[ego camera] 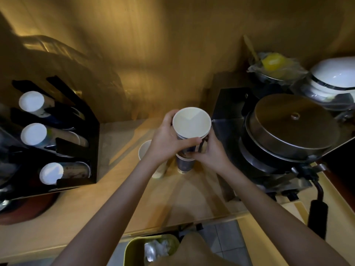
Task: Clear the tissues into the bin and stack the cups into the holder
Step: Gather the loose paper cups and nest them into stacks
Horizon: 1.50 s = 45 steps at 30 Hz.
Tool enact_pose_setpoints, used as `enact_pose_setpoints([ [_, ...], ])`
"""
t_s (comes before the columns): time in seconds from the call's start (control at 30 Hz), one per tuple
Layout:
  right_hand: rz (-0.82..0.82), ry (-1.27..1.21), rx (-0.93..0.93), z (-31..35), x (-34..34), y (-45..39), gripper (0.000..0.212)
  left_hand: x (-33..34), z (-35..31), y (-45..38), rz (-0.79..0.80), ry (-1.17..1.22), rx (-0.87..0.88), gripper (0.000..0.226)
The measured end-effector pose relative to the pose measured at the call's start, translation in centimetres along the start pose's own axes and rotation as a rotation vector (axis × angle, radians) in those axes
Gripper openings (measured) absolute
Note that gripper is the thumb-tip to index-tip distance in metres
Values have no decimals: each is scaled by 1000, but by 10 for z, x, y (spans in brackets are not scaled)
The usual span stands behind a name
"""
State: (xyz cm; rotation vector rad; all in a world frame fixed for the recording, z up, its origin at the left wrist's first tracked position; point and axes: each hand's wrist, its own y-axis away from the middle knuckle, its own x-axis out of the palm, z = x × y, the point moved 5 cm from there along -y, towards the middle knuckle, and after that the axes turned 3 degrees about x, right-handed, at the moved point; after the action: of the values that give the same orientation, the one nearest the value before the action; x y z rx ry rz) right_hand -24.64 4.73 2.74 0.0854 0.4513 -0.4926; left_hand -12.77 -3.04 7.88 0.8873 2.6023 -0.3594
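Both hands hold a stack of paper cups (191,122) upright above the counter; its white inside faces me and its sides are dark blue. My left hand (166,141) wraps the stack from the left, my right hand (208,152) from the right and lower. The bottom of the stack (184,166) rests on or just above the wooden counter (96,204). A single pale cup (145,150) stands just left, partly hidden by my left wrist. The black cup holder (76,150) at the left carries three rows of cups lying sideways. A yellow-green bin (134,248) with crumpled tissues (157,250) sits below the counter edge.
A black waffle-type machine with a round metal lid (292,127) and a long handle (317,214) fills the right side. Behind it are a wrapped bowl with something yellow (272,62) and white bowls (334,77). A reddish round object (28,210) lies under the holder.
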Motion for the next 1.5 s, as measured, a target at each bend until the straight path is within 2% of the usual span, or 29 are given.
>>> enact_pose_setpoints([
  [0.17, 101, 32, 27, -30, 10, 0, 102, 18, 32, 3, 66, -301, -14, 83],
  [0.3, 228, 56, 125, -45, 17, 4, 91, 30, 53, 0, 196, -597, -50, 92],
  [0.43, 284, 21, 198, -57, 22, 3, 96, 32, 57, -7, 277, -790, -61, 95],
  [0.53, 282, -34, 271, -68, 28, 3, 88, 33, 55, -12, 325, -837, -82, 93],
  [0.6, 265, -137, 365, -76, 33, 3, 75, 35, 54, -15, 334, -838, -98, 94],
  [0.7, 213, -256, 563, -87, 37, 5, 25, 40, 55, -15, 346, -810, -121, 112],
  [0.73, 190, -322, 660, -93, 40, 8, 18, 41, 55, -16, 342, -793, -114, 119],
  [0.83, 71, -752, 1051, -105, 52, 23, 28, 50, 54, -17, 348, -764, -37, 124],
  [0.93, -29, -1172, 1229, -95, 61, 29, 54, 62, 54, -18, 391, -754, -28, 114],
  [1.07, -118, -1436, 1222, -72, 60, 26, 52, 63, 51, -19, 349, -700, -34, 107],
  [1.1, -127, -1428, 1209, -67, 58, 23, 48, 60, 47, -19, 321, -675, -24, 106],
  [1.2, -134, -1378, 1165, -55, 52, 13, 59, 45, 32, -19, 186, -550, 24, 105],
  [1.27, -143, -1375, 1100, -43, 49, 4, 52, 30, 24, -19, 84, -406, 45, 105],
  [1.3, -131, -1374, 1052, -35, 48, -1, 48, 21, 20, -18, 37, -336, 51, 105],
  [1.4, -22, -1382, 889, -2, 53, -17, 56, -14, 11, -14, -102, -220, 82, 106],
  [1.5, 67, -1397, 752, 42, 66, -31, 59, -58, 6, -8, -176, -168, 97, 107],
])
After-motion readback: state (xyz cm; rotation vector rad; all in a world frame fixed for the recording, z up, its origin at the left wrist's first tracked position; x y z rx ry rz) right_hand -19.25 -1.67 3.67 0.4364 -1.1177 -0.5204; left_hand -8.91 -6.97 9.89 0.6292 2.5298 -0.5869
